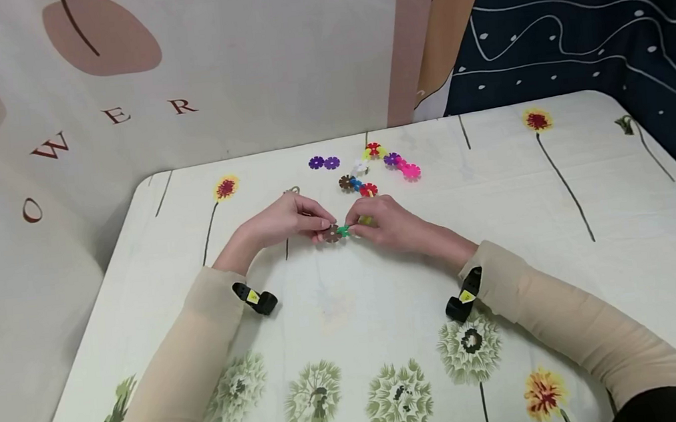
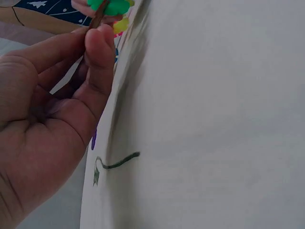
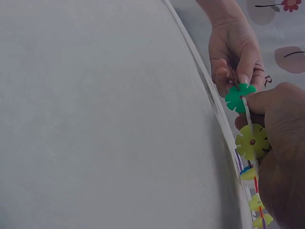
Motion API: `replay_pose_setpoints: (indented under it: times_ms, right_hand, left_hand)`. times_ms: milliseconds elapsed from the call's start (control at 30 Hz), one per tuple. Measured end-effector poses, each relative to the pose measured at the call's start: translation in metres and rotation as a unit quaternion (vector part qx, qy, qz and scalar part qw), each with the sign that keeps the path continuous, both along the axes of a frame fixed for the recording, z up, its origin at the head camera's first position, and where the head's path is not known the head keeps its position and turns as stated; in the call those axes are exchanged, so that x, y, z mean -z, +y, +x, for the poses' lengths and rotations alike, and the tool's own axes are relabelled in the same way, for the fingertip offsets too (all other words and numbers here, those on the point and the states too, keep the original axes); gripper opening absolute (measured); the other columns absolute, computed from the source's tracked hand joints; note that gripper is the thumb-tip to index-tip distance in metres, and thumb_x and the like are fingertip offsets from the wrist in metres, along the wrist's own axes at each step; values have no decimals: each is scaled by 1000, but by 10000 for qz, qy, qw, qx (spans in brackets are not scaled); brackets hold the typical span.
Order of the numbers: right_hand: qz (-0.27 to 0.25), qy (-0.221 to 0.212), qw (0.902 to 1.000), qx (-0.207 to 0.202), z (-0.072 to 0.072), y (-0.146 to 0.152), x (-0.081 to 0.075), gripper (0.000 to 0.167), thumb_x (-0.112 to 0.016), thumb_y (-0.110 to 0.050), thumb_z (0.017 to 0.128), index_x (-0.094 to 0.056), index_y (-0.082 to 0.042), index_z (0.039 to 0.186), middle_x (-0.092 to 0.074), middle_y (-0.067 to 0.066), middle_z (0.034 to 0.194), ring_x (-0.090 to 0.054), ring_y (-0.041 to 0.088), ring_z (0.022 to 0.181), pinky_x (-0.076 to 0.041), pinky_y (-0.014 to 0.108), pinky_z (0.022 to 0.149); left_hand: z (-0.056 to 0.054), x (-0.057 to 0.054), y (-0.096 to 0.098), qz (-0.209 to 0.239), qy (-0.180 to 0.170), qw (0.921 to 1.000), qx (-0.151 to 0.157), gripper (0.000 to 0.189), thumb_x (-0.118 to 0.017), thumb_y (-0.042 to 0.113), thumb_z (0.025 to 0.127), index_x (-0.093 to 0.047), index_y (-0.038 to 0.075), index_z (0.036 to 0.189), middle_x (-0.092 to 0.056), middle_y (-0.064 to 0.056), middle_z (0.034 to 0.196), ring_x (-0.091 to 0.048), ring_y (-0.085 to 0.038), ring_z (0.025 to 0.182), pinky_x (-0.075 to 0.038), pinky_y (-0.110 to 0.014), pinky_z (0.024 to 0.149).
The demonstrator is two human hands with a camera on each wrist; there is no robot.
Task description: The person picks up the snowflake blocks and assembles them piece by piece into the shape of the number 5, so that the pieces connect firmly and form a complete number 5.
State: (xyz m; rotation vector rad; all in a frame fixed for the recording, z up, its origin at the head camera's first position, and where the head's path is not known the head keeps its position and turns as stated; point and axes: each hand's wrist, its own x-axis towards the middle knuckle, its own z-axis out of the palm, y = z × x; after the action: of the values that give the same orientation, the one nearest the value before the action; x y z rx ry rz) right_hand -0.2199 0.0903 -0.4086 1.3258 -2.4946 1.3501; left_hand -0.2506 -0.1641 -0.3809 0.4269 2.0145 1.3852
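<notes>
Over the middle of the table, my left hand [image 1: 290,216] pinches a brown snowflake disc [image 1: 332,233] between thumb and fingers. The disc shows edge-on in the left wrist view, its edge against a green snowflake disc [image 2: 116,6]. My right hand [image 1: 396,226] pinches the green side of this small chain with thumb and forefinger. In the right wrist view a white disc [image 3: 247,114], seen edge-on, runs from the green disc [image 3: 234,99] to a yellow disc [image 3: 249,143]. The right fingers partly hide the yellow one.
Past the hands lie several joined discs: brown [image 1: 345,183], blue and red [image 1: 369,189] ones, and a white one [image 1: 361,167]. A purple pair [image 1: 324,163] lies to their left. Pink discs [image 1: 410,172] end the chain at right. A flower-print cloth [image 1: 336,332] covers the table.
</notes>
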Motion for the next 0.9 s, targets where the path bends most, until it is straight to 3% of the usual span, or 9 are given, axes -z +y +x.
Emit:
replay_pose_setpoints:
  times_ms: [67, 167, 300, 400, 600, 900]
  right_hand:
    - [60, -52, 10000, 28, 0, 2, 0, 5, -74, 1, 92, -72, 0, 98, -73, 7, 94, -66, 22, 89, -53, 38, 83]
    - [84, -112, 9999, 60, 1, 4, 1, 7, -74, 1, 92, -73, 0, 99, -73, 7, 94, -67, 21, 90, -54, 38, 84]
    - [120, -286, 9995, 59, 2, 4, 3, 9, -73, 2, 93, -73, -1, 102, -73, 6, 97, -67, 18, 92, -54, 35, 86]
    - [124, -444, 9989, 23, 3, 1, 6, 13, -73, 0, 94, -73, -1, 107, -73, 5, 99, -67, 17, 93, -55, 33, 86]
    - [98, -409, 9991, -27, 4, -4, 12, 20, -78, -7, 92, -73, 0, 110, -72, 5, 99, -66, 17, 92, -52, 33, 86]
    - [593, -228, 9979, 77, 4, -9, 11, 28, -82, -17, 89, -75, -5, 113, -73, 1, 103, -60, 17, 94, -47, 37, 89]
  left_hand:
    - [-3, -2, -2, -30, -14, 9997, -225, 22, -63, 1, 100, -70, -10, 118, -73, -18, 96, -68, -20, 75, -61, -34, 78]
    - [-13, -1, -5, 74, 130, 9957, -911, 27, -62, 2, 101, -66, -10, 125, -71, -20, 100, -70, -21, 80, -61, -34, 80]
    - [-29, 3, -5, 346, 409, 9789, -1971, 33, -65, 4, 101, -63, -6, 132, -70, -21, 113, -71, -23, 93, -59, -32, 86]
    - [-41, 5, -2, 539, 635, 9670, -2409, 36, -65, 6, 101, -61, -5, 135, -66, -22, 123, -69, -29, 106, -57, -32, 92]
    - [-62, 9, 8, 403, 960, 9533, -2834, 37, -67, 5, 99, -63, -3, 136, -65, -19, 125, -65, -27, 111, -56, -32, 95]
    - [-82, 18, 17, -831, 1373, 9376, -3086, 34, -70, 7, 98, -68, 4, 131, -67, -13, 128, -63, -23, 109, -54, -30, 89]
